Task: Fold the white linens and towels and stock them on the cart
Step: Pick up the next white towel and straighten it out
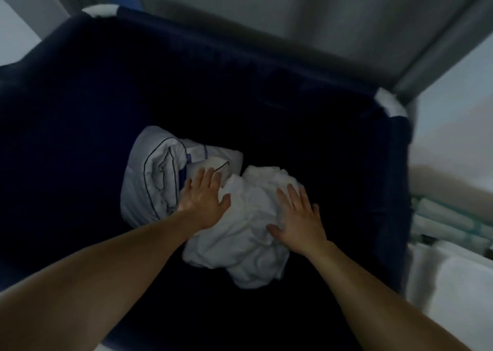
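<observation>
While the left hand (205, 198) and right hand (298, 217) lie with open fingers on the linen (248, 238), nothing is held. Scooping may snag the pillowcase (154, 174).

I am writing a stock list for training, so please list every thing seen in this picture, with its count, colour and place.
bin: one, dark blue with white corners, fills most of the view.
crumpled cloth: one, white, on the bin's bottom, centre.
piped cloth: one, white with dark piping, beside it on the left, touching.
rolled towels: several, pale, outside the bin at right; blurred.
left hand: one, flat where both cloths meet.
right hand: one, flat on the crumpled cloth.
</observation>
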Demonstrator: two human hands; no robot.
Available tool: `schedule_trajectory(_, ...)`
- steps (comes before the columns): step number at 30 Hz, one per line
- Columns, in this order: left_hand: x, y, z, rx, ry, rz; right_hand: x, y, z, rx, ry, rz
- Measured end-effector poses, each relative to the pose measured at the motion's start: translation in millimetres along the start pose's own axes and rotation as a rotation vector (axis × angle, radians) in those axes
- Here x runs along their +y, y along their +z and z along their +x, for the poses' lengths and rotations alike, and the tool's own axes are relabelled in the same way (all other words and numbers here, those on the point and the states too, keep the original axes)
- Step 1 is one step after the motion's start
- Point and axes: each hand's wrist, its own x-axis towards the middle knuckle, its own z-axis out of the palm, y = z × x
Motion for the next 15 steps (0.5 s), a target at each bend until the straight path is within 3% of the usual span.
schedule_trajectory(3, -28, 41, 39, -0.076, -0.002, -0.019, 6, 49, 55, -0.166, 0.064, 0.025)
schedule_trajectory(15, -82, 175, 116, -0.238, 0.009, -0.010, 4, 206, 185, -0.406, 0.127, -0.037)
